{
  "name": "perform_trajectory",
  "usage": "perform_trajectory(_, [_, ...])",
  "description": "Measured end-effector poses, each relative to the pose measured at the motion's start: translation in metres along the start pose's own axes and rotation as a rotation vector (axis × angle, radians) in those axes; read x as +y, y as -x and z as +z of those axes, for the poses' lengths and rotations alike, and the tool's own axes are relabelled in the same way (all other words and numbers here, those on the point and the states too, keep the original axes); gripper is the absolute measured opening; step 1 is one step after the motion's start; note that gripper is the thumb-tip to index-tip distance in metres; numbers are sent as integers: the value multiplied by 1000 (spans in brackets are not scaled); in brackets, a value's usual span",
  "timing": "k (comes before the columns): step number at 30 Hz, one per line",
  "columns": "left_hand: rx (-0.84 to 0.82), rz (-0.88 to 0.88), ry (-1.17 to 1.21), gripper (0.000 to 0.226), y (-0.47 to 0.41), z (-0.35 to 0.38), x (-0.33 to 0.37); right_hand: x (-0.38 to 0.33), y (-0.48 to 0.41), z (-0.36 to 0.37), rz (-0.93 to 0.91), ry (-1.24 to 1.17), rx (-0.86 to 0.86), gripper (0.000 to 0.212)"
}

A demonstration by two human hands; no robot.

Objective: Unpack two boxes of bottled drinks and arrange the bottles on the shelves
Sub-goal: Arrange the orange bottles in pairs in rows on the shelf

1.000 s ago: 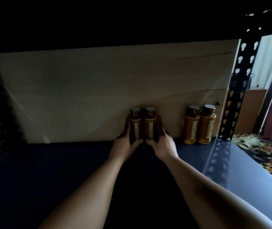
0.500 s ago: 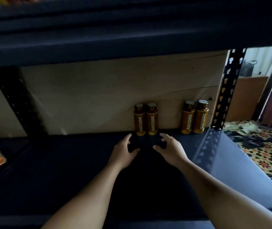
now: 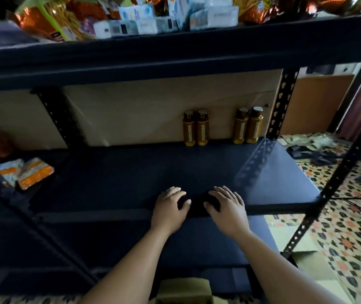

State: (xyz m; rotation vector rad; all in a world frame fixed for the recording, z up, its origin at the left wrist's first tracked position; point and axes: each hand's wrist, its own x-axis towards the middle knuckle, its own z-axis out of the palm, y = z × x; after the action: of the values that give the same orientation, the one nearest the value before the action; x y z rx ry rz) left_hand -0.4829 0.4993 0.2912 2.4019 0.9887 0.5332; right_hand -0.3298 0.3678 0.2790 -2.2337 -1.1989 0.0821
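Two amber bottles with dark caps (image 3: 196, 128) stand upright side by side at the back of the dark shelf (image 3: 131, 176), against the beige back panel. A second pair of the same bottles (image 3: 248, 126) stands to their right, near the rear right upright. My left hand (image 3: 169, 208) and my right hand (image 3: 226, 205) hover over the shelf's front edge, well apart from the bottles. Both hold nothing, with fingers loosely bent.
The shelf above (image 3: 175, 47) carries snack bags and small white boxes. Orange and white packets (image 3: 33, 173) lie at the left on the neighbouring shelf. A perforated black upright (image 3: 281, 106) bounds the right side. Patterned floor (image 3: 351, 238) lies to the right, and a cardboard box (image 3: 184, 290) sits below.
Both hands let go of the middle pair of bottles and pulled back to the shelf's front edge. The view has drawn back and risen, showing the upper shelf.
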Motion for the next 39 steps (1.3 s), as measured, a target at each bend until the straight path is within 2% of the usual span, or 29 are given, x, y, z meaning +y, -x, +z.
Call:
perform_trajectory(3, [41,0,18,44,39,5,7,2,35,8,-78,15,-35,62])
perform_trajectory(7, [-8,-62,93,46,88,12,6,7,73,11,-100,-158,-50,47])
perform_trajectory(12, [-68,-303,156,42,155,23,-17,21,124,22,-4,-210,-234,45])
perform_trajectory(15, [-193,-439,201,43,184,27,-35,27,144,32,65,-195,-465,48])
perform_trajectory(19, [-532,-528,170,52,202,33,-55,23,159,44,41,-55,-929,54])
perform_trajectory(21, [-673,-525,121,58,203,35,-64,22,165,50,30,1,-1031,51])
perform_trajectory(28, [-891,-426,7,60,193,54,-115,41,185,99,215,0,-1041,60])
perform_trajectory(34, [-1110,-212,-63,53,175,86,-170,38,217,161,455,-29,-1007,65])
perform_trajectory(37, [-1161,-160,-56,51,173,106,-197,32,235,196,562,-42,-921,57])
perform_trajectory(39, [-1186,-159,-61,52,174,121,-217,36,246,221,623,-90,-936,53])
